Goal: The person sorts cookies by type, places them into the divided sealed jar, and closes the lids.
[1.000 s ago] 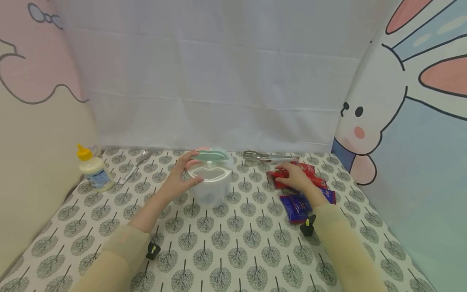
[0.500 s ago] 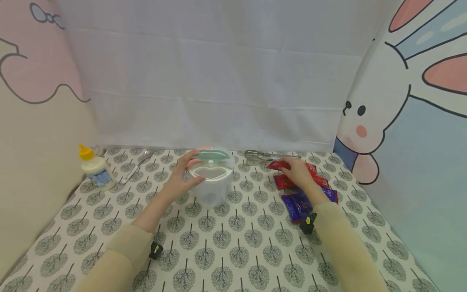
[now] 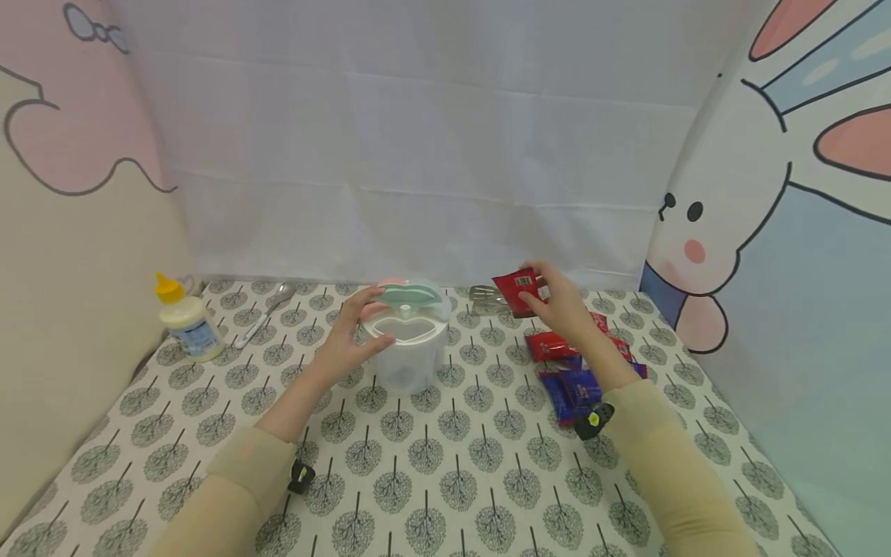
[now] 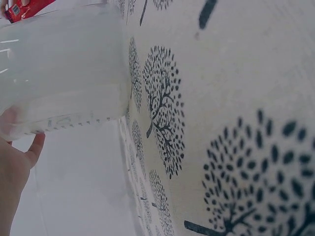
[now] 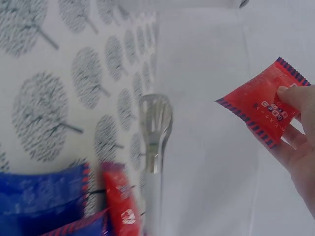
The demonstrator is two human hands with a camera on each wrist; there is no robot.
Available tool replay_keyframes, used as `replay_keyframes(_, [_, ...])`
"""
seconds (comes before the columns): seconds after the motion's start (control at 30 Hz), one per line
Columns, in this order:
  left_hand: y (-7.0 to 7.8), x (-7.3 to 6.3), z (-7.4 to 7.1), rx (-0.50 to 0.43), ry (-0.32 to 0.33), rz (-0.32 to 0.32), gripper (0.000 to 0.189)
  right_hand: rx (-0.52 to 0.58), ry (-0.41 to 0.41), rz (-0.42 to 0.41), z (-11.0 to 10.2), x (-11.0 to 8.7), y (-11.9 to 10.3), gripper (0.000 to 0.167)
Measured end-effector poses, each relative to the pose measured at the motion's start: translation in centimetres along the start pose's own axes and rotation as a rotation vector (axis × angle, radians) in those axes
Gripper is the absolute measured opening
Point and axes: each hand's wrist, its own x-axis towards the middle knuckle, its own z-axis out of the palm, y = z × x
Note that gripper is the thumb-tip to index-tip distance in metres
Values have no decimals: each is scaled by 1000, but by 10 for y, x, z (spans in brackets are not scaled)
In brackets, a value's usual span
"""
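Above the table, my right hand [image 3: 560, 303] pinches a red snack packet [image 3: 513, 290] between thumb and fingers. In the right wrist view the packet [image 5: 268, 101] shows blue crimped edges and pale printing. My left hand [image 3: 346, 338] grips the left side of a translucent plastic container [image 3: 406, 367], fingers by its lid and thumb at its front. The lid has pink and green parts; a green flap [image 3: 407, 295] stands raised behind a front opening [image 3: 404, 330]. On the table below my right hand lie more red packets [image 3: 550, 346] and several blue packets [image 3: 574, 388].
A metal kitchen tongs-like utensil [image 3: 487, 300] lies behind the packets, partly hidden by the held one. At the left are a spoon [image 3: 264, 316] and a yellow-capped bottle [image 3: 189, 321]. White cloth [image 3: 418, 170] hangs along the table's back edge.
My right hand has picked a red packet up off the pile and lifted it up and to the left. The left hand has stayed at the container.
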Motion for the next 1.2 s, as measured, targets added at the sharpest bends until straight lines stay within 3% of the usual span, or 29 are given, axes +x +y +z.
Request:
replay_keyframes(0.07, [2, 1, 0, 8, 2, 4, 72, 16, 16, -41, -2, 5, -9, 49])
replay_keyframes(0.3, [-33, 7, 6, 30, 12, -11, 77, 80, 53, -227, -5, 23, -48, 32])
replay_keyframes(0.37, [-35, 7, 6, 30, 15, -10, 78, 101, 59, -250, -3, 27, -59, 29])
replay_keyframes(0.7, [-37, 5, 6, 38, 13, -20, 76, 301, 23, -225, 17, 40, -103, 35])
replay_keyframes(1.03, [-35, 8, 3, -29, -34, -23, 84, 465, 21, -238, 46, 38, -120, 39])
replay_keyframes(1.2, [-21, 6, -3, -35, -69, -15, 83, 502, 51, -214, 49, 28, -138, 37])
